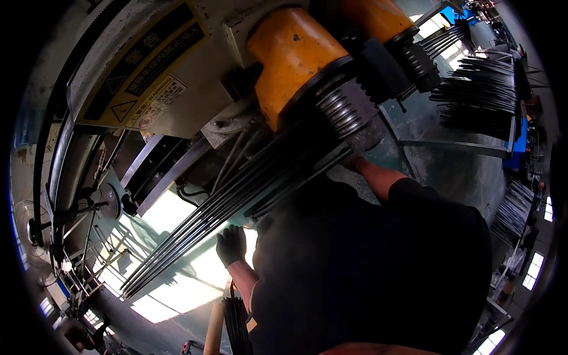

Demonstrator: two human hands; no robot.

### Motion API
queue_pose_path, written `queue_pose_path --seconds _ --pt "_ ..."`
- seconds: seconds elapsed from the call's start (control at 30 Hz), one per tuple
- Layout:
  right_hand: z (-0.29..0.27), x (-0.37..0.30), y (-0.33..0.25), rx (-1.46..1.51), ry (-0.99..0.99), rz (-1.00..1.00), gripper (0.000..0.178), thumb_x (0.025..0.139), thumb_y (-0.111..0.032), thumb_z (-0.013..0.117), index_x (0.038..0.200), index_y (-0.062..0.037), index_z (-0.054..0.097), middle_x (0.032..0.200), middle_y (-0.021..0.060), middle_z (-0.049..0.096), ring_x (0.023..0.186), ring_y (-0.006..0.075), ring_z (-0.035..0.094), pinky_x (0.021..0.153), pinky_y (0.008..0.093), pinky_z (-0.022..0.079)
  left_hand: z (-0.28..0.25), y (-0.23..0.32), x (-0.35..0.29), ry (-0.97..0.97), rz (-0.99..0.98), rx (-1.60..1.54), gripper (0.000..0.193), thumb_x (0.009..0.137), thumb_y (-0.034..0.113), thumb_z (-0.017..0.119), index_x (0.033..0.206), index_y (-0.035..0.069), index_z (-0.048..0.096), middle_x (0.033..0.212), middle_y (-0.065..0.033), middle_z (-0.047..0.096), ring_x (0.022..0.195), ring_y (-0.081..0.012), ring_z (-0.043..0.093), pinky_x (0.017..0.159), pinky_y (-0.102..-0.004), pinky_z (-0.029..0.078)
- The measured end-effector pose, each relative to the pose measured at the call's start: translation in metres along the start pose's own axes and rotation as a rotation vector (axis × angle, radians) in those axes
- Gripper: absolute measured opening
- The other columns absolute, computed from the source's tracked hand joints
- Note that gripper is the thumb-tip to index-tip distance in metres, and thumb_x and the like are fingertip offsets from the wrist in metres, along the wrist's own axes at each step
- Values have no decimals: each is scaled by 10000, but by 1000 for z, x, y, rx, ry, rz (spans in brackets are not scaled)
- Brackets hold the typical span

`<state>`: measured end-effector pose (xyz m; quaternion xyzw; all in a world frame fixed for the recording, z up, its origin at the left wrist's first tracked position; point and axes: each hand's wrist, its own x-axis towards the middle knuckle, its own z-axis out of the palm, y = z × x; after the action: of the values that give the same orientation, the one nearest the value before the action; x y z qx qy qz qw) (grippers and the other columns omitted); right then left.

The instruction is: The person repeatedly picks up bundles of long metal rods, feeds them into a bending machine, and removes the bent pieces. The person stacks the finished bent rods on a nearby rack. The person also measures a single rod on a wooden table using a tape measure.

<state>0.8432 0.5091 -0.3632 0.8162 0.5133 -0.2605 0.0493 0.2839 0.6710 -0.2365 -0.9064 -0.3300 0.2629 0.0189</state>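
Observation:
My left hand (231,245), in a dark glove, is raised beside a bundle of long thin metal rods (195,223). Its fingers point up, and I see nothing in them. The rods slant from the lower left up beneath an orange machine housing (296,59). My right hand (351,161) reaches in under a ribbed metal cylinder (339,112); its fingers are hidden in shadow. Near that hand, a thin coiled, spring-like rod (324,168) runs alongside the bundle. My dark-clothed upper body covers much of the lower middle.
A machine panel with a yellow warning label (145,65) hangs over the left. Stacks of dark rods (479,92) rest on a metal rack (452,146) at the right. More rods (235,319) stand near my left forearm. Sunlight falls on the green floor (183,293).

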Motion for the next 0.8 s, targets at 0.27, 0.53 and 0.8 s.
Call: queue_pose_path --seconds 0.27,0.53,0.8 --pt "-48 -5 -29 85 36 -21 400 990 -315 521 1111 -24 769 1214 237 731 1146 405 694 1020 477 522 10 -4 27 226 -48 -467 134 980 175 554 913 84 627 1008 -109 631 1004 -285 617 854 -415 514" --pt "-1 -99 -20 198 -62 228 411 954 -439 636 1106 -84 776 1154 175 754 1114 340 705 952 455 540 -22 -47 7 401 -269 -1573 135 1028 156 461 939 90 538 1017 -117 546 969 -297 528 916 -429 438" --pt "-108 -167 -50 667 281 418 371 930 -426 657 982 -76 770 877 94 749 842 248 694 807 378 527 -53 -9 0 415 -117 -2087 199 1067 208 481 1014 35 564 1103 -164 588 1025 -334 559 945 -462 455"
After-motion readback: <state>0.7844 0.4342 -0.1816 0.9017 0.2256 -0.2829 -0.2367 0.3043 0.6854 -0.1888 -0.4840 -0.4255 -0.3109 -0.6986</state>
